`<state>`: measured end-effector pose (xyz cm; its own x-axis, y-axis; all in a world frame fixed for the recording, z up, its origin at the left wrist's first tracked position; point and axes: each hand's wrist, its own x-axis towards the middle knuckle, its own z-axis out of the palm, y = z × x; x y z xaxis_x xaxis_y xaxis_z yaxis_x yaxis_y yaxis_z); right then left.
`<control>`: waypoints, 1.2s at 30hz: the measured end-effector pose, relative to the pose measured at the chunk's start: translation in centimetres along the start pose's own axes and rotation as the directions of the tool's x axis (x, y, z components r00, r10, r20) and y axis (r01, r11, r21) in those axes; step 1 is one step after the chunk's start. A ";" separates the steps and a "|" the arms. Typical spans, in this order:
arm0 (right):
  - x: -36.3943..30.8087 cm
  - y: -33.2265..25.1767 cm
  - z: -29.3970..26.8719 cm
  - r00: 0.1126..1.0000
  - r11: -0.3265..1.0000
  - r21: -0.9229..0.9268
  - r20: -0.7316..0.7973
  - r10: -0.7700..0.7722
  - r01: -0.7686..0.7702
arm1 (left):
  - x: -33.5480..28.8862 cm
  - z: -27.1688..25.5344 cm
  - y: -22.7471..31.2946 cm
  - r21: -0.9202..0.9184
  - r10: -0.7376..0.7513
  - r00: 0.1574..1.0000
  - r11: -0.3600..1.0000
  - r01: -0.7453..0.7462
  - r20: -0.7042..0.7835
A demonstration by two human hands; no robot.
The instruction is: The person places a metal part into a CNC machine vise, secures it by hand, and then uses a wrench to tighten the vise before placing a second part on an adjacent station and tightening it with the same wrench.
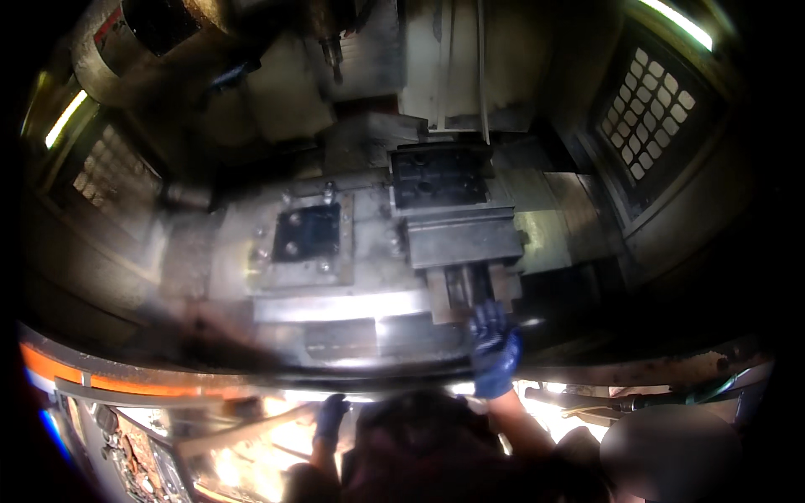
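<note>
My right hand [495, 350], in a blue glove, reaches over the machine's front edge to the near end of a machine vise [465, 239]. Its fingers look stretched out, and whether they touch the vise cannot be told. Beside them is a small bright streak, too blurred to name. Lower and to the left, my left hand [331, 417], also gloved in blue, is by the front edge; its fingers are too dark and blurred to read. A dark block [440, 178] with round holes sits at the vise's far end.
Left of the vise, a dark square plate [307, 233] is fastened to the machine table [369, 243] with bolts and clamps. Above hangs a spindle tool [333, 60]. Grid-covered windows [647, 113] flank the enclosure. An orange-edged sill [126, 384] runs along the front.
</note>
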<state>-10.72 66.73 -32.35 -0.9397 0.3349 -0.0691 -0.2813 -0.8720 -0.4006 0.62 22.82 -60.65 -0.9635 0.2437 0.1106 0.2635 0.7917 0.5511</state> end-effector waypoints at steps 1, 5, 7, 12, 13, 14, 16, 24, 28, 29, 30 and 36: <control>0.6 -0.9 -1.3 0.986 0.964 -0.214 -0.015 -0.166 0.159 | 3.2 -0.5 3.6 0.124 0.099 0.989 0.986 -0.112 0.109; 3.0 -2.0 -3.8 0.919 -0.225 -0.952 0.267 -0.290 0.205 | 2.5 -4.5 7.7 -0.291 -0.110 0.971 0.941 0.171 0.213; 4.1 -2.3 -6.0 0.910 -0.841 -0.536 0.381 -0.167 0.071 | 0.5 -4.6 5.3 0.097 0.250 0.946 0.957 -0.274 0.206; 8.0 -4.1 -26.3 0.931 -0.850 -0.407 -0.005 -0.365 -0.335 | -5.9 -7.1 -1.6 -0.354 -0.494 0.730 0.653 0.670 0.471; 7.8 -2.3 -26.3 0.952 -0.900 -0.311 -0.095 -0.290 -0.305 | -10.1 -9.0 -2.7 -0.430 -0.659 0.575 0.393 0.813 0.485; 7.7 -1.5 -26.2 0.955 -0.941 -0.208 -0.184 -0.232 -0.269 | -13.3 -10.4 -3.4 -0.496 -0.766 0.408 0.135 0.858 0.497; 6.7 0.3 -31.8 0.947 -0.903 -0.336 -0.267 -0.181 -0.267 | -14.4 -11.4 -3.9 -0.447 -0.808 0.279 0.021 0.894 0.520; 4.8 15.7 -36.2 0.939 -0.258 -0.924 -0.212 -0.271 -0.283 | -11.7 -13.3 -3.9 -0.217 -0.759 0.314 0.229 0.949 0.570; 3.2 14.2 -28.9 0.782 -0.897 -0.296 -0.446 0.435 0.329 | -14.3 -14.3 -7.7 -0.226 -0.648 0.497 0.458 0.860 0.577; 2.6 13.6 -28.7 0.779 -0.924 -0.235 -0.497 0.382 0.302 | -11.0 -12.8 -8.1 -0.068 -0.423 0.709 0.832 0.550 0.564; 1.5 13.9 -28.6 0.764 -0.937 -0.187 -0.544 0.348 0.294 | -8.7 -12.3 -8.2 0.152 -0.182 0.852 0.981 0.122 0.491; 2.7 13.7 -31.4 0.924 -0.436 -0.824 -0.253 -0.287 -0.361 | 12.2 -10.3 4.5 -0.557 -0.273 0.917 0.731 0.394 0.290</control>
<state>-11.02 66.96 -66.71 -0.7382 0.6501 -0.1802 0.6224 0.5534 -0.5535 -10.40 23.60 -48.31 -0.9421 0.1698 -0.2890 -0.2129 0.3628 0.9072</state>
